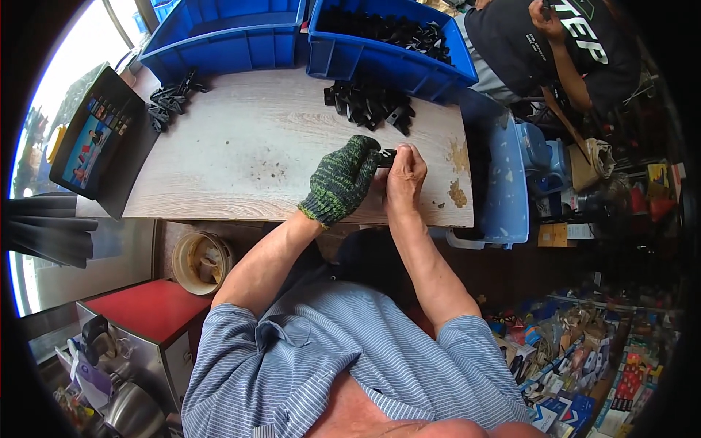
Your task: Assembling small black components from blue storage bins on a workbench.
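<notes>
My left hand point(340, 179), in a green and black knitted glove, is closed around one end of a small black part point(387, 156). The bare fingers of my right hand point(406, 179) pinch the other end, so the piece spans the short gap between both hands. Its exact kind is mostly hidden by my fingers. Just beyond my hands lies a heap of black plastic-looking pieces point(369, 106) on the pale wooden table point(226, 164). A smaller pile of black clip-like pieces point(171, 101) rests at the table's far left.
Two blue bins stand along the far edge: the left bin point(230, 50), and the right bin point(391, 66) holding many black pieces. A propped tablet point(87, 150) occupies the left side. A bucket point(202, 263) sits below the front edge. Another person point(540, 51) is at the far right.
</notes>
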A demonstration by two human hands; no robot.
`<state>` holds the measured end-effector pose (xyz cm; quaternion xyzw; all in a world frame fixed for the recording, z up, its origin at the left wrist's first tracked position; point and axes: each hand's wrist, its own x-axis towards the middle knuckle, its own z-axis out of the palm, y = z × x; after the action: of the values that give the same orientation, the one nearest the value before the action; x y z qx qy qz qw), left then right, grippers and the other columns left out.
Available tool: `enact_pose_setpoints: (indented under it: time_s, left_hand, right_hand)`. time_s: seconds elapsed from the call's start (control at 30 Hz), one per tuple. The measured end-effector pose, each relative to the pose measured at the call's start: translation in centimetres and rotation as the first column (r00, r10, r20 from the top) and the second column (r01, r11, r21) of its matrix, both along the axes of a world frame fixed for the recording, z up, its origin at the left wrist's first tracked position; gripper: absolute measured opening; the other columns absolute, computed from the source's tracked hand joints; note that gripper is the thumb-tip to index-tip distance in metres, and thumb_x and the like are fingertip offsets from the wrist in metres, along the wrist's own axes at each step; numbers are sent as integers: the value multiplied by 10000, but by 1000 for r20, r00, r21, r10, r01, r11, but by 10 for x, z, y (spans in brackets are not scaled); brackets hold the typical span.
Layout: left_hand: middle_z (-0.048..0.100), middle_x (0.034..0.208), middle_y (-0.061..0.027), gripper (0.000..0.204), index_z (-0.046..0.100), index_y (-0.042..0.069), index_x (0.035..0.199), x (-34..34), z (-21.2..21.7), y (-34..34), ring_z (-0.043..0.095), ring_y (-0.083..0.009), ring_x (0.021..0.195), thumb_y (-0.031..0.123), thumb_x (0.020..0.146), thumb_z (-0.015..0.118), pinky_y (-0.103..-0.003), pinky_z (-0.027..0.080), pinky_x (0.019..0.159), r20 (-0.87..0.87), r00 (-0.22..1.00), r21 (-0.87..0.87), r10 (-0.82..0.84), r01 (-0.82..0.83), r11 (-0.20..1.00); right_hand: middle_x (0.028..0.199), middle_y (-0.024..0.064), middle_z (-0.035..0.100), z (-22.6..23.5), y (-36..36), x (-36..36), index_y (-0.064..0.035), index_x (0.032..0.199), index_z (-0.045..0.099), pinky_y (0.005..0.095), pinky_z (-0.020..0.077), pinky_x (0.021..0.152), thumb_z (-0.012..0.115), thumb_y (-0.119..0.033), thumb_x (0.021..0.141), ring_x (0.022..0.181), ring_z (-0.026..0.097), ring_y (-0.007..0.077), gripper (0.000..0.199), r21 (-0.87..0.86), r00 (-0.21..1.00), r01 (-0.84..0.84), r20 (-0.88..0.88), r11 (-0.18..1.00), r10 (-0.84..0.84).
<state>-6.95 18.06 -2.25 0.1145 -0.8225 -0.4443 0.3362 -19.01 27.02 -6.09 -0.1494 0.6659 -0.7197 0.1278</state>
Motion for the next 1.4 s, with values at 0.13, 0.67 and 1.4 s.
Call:
enact_pose_setpoints:
  time_s: [0.13, 0.67, 1.4]
  left_hand:
    - [670, 1001, -227, 309, 541, 43, 1260, -7, 6, 14, 652, -418, 877, 136, 966, 558, -456, 504, 729, 23, 995, 216, 93, -96, 972]
    - [685, 915, -212, 341, 529, 81, 1275, -10, -14, 25, 658, -414, 809, 240, 975, 550, -493, 505, 701, -10, 989, 132, 145, -143, 981]
    - [650, 1052, -188, 218, 612, 41, 1135, 26, 5, 17, 652, -400, 849, 118, 935, 568, -454, 531, 717, 59, 991, 3, 119, -120, 993]
  right_hand:
    - [611, -44, 390, 40, -2, 24, -106, 724, 508, 266, 362, 452, 510, -247, 946, 484, 398, 94, 263, -16, 985, -20, 170, 1000, 22]
    - [689, -77, 390, 25, 3, 17, -106, 700, 520, 240, 297, 583, 527, -180, 943, 660, 347, 50, 254, -31, 997, -76, 14, 997, 76]
    - [665, -45, 443, 40, -5, 33, -119, 756, 561, 232, 369, 422, 502, -255, 947, 529, 421, 70, 242, 69, 993, -91, -62, 993, 96]
